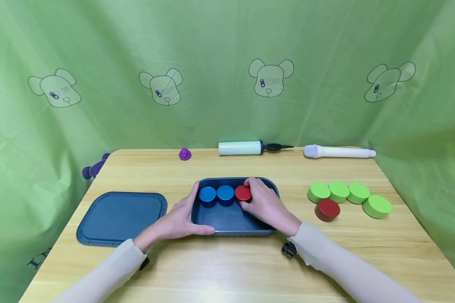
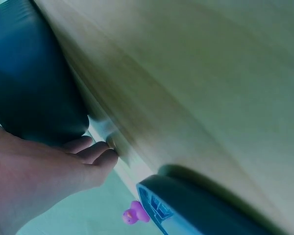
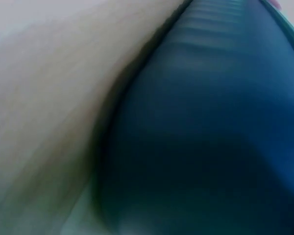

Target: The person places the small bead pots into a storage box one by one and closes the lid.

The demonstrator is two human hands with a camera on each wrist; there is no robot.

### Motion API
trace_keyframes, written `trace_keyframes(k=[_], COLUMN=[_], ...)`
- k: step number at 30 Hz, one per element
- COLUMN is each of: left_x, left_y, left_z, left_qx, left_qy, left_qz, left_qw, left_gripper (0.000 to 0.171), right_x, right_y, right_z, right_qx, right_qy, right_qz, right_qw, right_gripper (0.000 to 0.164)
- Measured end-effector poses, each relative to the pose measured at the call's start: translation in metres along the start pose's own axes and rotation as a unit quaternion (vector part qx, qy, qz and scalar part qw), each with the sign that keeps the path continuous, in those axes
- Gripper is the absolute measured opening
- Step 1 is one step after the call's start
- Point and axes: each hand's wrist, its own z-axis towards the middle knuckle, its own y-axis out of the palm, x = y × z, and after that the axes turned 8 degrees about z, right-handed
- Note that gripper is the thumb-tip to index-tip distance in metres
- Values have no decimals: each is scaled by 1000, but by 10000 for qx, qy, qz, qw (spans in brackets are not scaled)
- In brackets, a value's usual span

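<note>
A dark blue rectangular box stands open near the middle of the table. Two short blue cylinders sit in a row along its far wall, with a short red cylinder to their right. My right hand reaches over the box and grips this red cylinder between thumb and fingers. Against the box's left side rests my left hand, its index finger stretched along the wall and its thumb along the front edge. Beside the box wall, several fingertips show in the left wrist view. The right wrist view holds mostly box wall.
Left of the box lies a flat dark blue lid. Several green cylinders and a dark red cylinder stand at the right. Along the back edge are a purple toy, a white hand pump and a white stick.
</note>
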Motion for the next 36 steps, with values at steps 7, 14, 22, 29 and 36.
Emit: trace_keyframes(k=[7,14,22,29,36], left_x=[0,-1,-2,-1,-2], left_y=[-1,0,0,0,1], left_z=[0,0,0,0,0], left_qx=[-55,-27,-10,-27,-30], left_qy=[-21,-3,13,-13,-43], left_qz=[23,25,72,50,53], left_qw=[10000,10000,10000,10000,10000], left_gripper=[141,142,142,144,143], right_x=[0,-2,-3,-2,1], right_y=[0,-5,-12,-20,-24], right_z=[0,-2,-6,-9,-14], right_qx=[-49,-34,91,99,320], right_qy=[49,6,37,42,10], right_qz=[69,280,379,532,642], right_qw=[10000,9996,9992,9985,9974], right_gripper=[50,49,53,57,54])
